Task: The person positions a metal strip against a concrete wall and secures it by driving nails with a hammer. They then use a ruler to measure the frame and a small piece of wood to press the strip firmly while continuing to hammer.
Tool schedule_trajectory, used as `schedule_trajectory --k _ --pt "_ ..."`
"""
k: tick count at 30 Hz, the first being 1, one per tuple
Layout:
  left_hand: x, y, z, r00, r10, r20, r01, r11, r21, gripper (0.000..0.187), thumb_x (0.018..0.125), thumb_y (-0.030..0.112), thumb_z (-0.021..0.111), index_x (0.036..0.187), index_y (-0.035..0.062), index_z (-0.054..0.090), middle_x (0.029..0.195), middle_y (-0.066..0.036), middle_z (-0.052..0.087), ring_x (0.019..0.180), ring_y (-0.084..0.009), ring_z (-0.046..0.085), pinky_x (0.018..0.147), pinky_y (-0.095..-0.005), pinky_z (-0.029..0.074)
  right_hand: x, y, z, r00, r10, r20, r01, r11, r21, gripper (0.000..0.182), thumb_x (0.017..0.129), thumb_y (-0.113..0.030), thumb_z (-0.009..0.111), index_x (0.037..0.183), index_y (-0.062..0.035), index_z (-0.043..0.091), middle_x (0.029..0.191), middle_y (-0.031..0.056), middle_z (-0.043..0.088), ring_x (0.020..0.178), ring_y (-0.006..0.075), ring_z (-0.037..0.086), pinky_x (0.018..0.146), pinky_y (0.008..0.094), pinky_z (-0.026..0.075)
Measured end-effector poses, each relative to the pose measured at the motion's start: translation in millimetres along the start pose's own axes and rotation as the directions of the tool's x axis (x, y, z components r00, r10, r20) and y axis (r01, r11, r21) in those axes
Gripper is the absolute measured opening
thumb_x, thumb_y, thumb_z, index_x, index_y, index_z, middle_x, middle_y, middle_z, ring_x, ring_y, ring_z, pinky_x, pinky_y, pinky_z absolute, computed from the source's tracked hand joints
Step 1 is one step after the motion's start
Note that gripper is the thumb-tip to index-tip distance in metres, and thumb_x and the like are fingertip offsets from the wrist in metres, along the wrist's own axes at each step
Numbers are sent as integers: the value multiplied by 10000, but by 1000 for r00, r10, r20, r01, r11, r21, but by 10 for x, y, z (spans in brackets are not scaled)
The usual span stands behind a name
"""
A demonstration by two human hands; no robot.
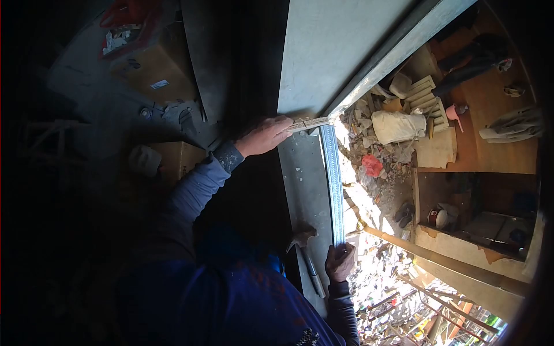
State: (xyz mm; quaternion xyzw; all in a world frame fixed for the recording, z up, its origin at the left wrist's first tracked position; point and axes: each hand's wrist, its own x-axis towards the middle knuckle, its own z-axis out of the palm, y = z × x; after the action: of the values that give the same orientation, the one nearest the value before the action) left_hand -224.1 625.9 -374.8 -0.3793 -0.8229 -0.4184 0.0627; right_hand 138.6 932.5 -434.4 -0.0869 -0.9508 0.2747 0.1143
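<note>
My left hand (262,137) is closed round one end of a thin, rough wooden strip (309,124). The strip's far end meets the corner of the pale frame (381,63), close to the upper end of a bright, ribbed metal channel (331,179). That channel runs along the outer edge of a dark ledge (306,190). At its lower end my right hand (340,262) has its fingers wrapped round it. Beside my right hand a claw hammer (311,270) lies on the ledge. Small specks of debris are scattered there.
A pale panel (329,52) stands beyond my left hand. Outside the opening are rubble (366,124), a white sack (399,127), a bamboo pole (450,262) and sunlit litter. Cardboard boxes (153,75) sit in the dark on the left.
</note>
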Motion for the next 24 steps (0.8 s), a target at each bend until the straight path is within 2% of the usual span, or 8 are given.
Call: schedule_trajectory --k 3,6,9,10,15,18,24 --pt "146 37 -18 997 -4 80 3 1000 8 181 965 140 587 1069 -2 544 1001 -202 623 907 -430 618 753 -483 510 53 -23 -61 1000 -5 2 5 999 -37 345 847 -111 749 1080 -22 510 848 129 559 690 295 596 621 411 472" --pt "243 129 83 957 -218 193 180 964 196 149 956 122 587 998 1 510 966 -197 616 905 -426 626 732 -499 502 123 -39 -50 1000 -9 15 10 997 -73 338 849 -112 748 1069 -22 507 864 135 552 700 304 593 623 417 473" --pt "211 79 307 965 -239 108 208 949 238 141 944 100 592 945 16 478 917 -192 609 882 -424 632 702 -505 498 109 41 -7 999 16 35 -14 998 -57 347 851 -118 749 1082 -22 508 890 147 555 715 318 596 631 424 478" --pt "199 87 321 976 -207 74 182 948 261 134 927 82 606 942 27 485 899 -190 618 838 -421 641 661 -505 502 108 53 -1 999 3 33 -1 999 -48 347 852 -118 748 1084 -22 509 892 149 557 719 321 599 632 425 480" --pt "300 214 178 965 -223 135 161 918 362 124 895 39 605 949 18 495 881 -181 638 782 -408 665 624 -511 525 127 39 -15 999 -33 20 34 998 -54 354 847 -115 748 1092 -22 510 905 164 563 734 337 613 630 430 491" --pt "339 237 145 962 -215 165 125 893 433 135 873 24 603 958 2 500 875 -179 646 772 -396 676 621 -497 546 153 -5 -45 998 11 56 -8 998 -56 358 841 -122 752 1084 -25 509 905 166 564 733 343 616 627 436 495" --pt "410 292 124 967 -177 184 56 851 522 98 880 24 558 962 -10 516 854 -174 653 738 -363 694 609 -464 567 186 21 -33 984 104 144 -90 991 -101 493 840 -155 734 1235 32 504 907 187 560 742 373 610 646 460 501"
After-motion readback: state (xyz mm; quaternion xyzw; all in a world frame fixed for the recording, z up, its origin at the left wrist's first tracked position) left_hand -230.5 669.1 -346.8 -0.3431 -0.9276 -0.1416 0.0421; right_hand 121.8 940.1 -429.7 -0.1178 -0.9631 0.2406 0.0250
